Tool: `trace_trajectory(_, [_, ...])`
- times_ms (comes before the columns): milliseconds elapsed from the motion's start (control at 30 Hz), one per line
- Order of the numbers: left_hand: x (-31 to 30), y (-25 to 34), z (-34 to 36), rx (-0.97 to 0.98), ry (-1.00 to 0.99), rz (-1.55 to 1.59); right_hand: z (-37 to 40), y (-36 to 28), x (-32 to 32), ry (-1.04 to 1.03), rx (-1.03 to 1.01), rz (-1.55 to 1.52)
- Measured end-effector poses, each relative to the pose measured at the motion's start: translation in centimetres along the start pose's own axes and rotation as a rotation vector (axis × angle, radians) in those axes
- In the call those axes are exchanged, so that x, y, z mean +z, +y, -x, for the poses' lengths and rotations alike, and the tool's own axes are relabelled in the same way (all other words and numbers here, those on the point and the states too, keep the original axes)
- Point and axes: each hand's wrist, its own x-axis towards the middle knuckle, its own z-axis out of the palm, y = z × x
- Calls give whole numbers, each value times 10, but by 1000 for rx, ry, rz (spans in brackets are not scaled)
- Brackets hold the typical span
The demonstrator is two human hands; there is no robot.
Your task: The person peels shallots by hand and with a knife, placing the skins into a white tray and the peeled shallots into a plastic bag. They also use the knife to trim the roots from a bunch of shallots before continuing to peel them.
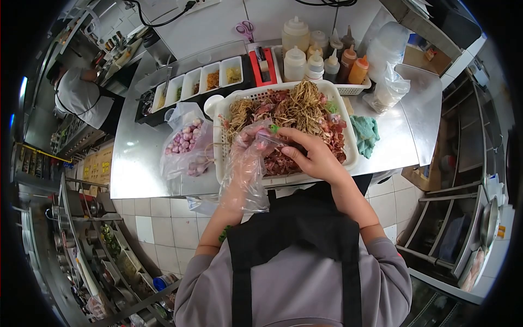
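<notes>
As fingertip work seems underway over tray [219, 163], right hand [311, 157], narrowed, meets gloved left hand [250, 143], holds undetermined; steadiness advised

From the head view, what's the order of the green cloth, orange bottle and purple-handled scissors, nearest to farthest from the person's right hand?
From the right hand:
1. Green cloth, to its right on the metal table.
2. Orange bottle, farther back, also to the right.
3. Purple-handled scissors, at the back, left of the bottle.
</notes>
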Motion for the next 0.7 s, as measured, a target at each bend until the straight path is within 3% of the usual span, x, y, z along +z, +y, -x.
trace_trajectory(433, [0,1,-1,-16,-8,21,-3,-3,0,4,-20,149])
trace_trajectory(500, [0,5,0,-20,-31,-159,-3,-4,-5,-60,107,-13])
trace_trajectory(700, [0,4,-2,32,-118,-181,-1,1,-12,-47,230,-192])
